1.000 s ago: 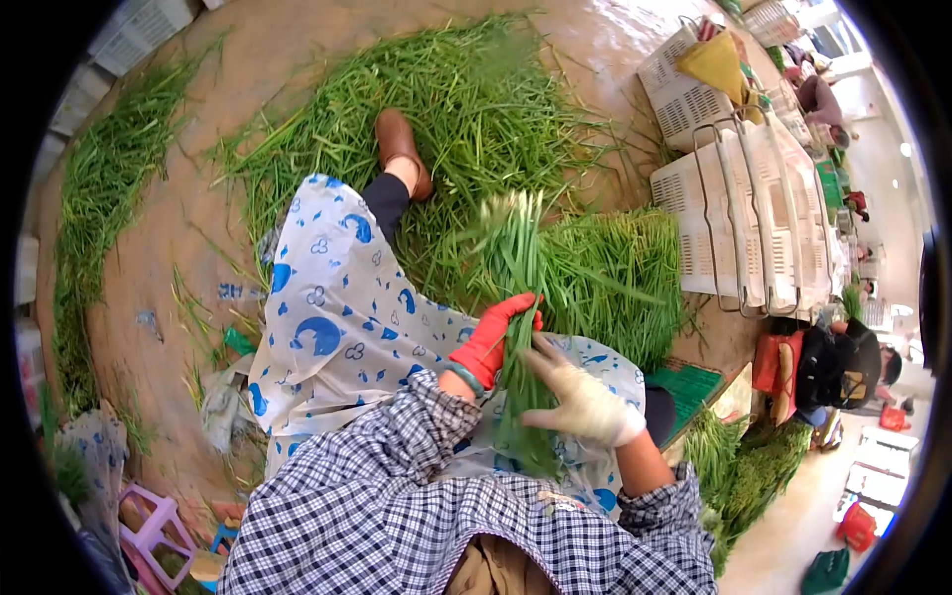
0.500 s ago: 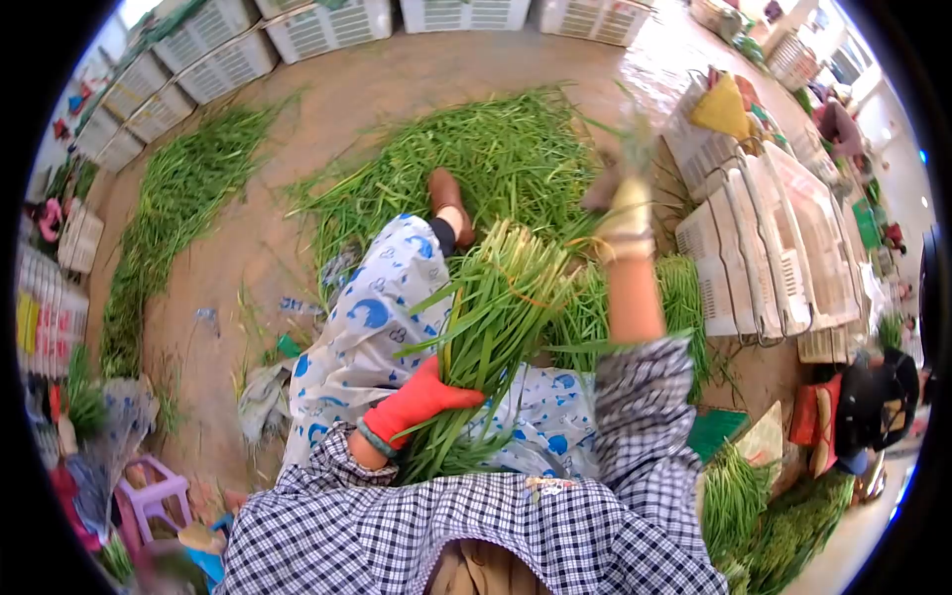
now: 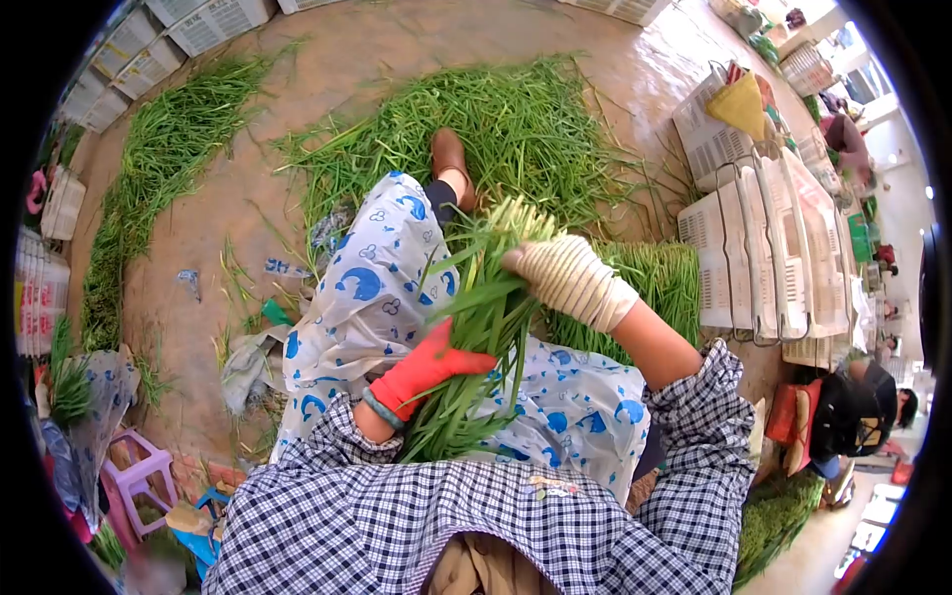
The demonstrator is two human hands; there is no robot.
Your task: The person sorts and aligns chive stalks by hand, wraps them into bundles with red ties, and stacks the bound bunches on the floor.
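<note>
My left hand (image 3: 426, 375), in a red glove, is wrapped round the lower, leafy part of a bunch of green stalks (image 3: 486, 317) above my lap. The pale cut ends of the bunch point away from me. My right hand (image 3: 570, 278), in a striped cream glove, is closed at the bunch near those pale ends; its fingertips are partly hidden by leaves. Beneath the bunch a white plastic apron with blue prints (image 3: 362, 283) covers my legs. Beyond my right hand lies a neat pile of green stalks (image 3: 659, 288).
Loose green stalks (image 3: 516, 119) are spread on the floor ahead, with another strip (image 3: 164, 149) at the left. White crates (image 3: 714, 228) stand at the right, more at the far left. A purple stool (image 3: 139, 476) is at the lower left. A person in black (image 3: 858, 412) is at the right.
My right hand has come back from above the neat pile to the bunch and closed at it. My left hand has kept its hold. The view has tilted down a little since the last frame.
</note>
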